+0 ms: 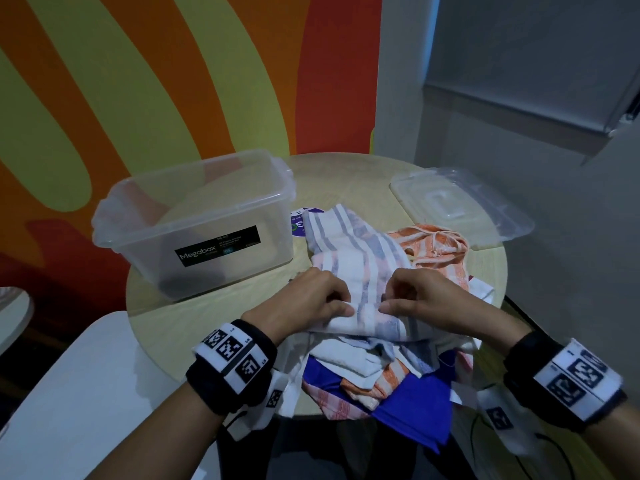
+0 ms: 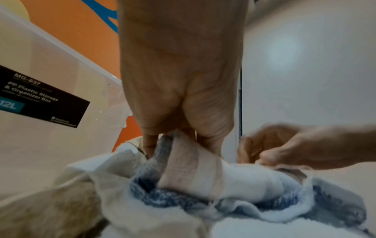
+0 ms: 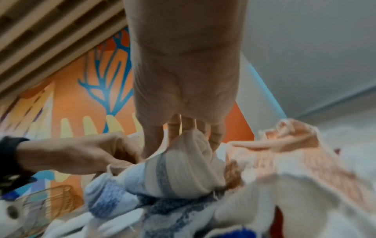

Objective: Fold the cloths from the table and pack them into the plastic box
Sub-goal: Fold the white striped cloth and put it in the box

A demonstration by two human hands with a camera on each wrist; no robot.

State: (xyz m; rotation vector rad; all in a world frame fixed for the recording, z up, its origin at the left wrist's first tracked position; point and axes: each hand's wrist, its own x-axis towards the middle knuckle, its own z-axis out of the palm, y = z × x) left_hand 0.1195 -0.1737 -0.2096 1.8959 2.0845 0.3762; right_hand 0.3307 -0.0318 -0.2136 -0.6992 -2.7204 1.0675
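A white cloth with blue-grey and pink stripes [image 1: 360,261] lies on top of a heap of cloths on the round table. My left hand [image 1: 320,297] pinches its near edge [image 2: 179,154] between thumb and fingers. My right hand [image 1: 415,296] grips a bunched fold of the same cloth [image 3: 193,154] a little to the right. The clear plastic box [image 1: 194,220] stands open and empty at the table's left. An orange-and-white cloth [image 1: 436,251] lies crumpled behind the right hand. Blue, white and orange cloths [image 1: 381,375] are piled at the near edge.
The box's clear lid [image 1: 460,202] lies flat at the table's far right. A round purple sticker [image 1: 301,221] shows between box and cloths. The round wooden table [image 1: 339,174] stands against a striped orange and yellow wall. A white chair seat [image 1: 69,393] is at lower left.
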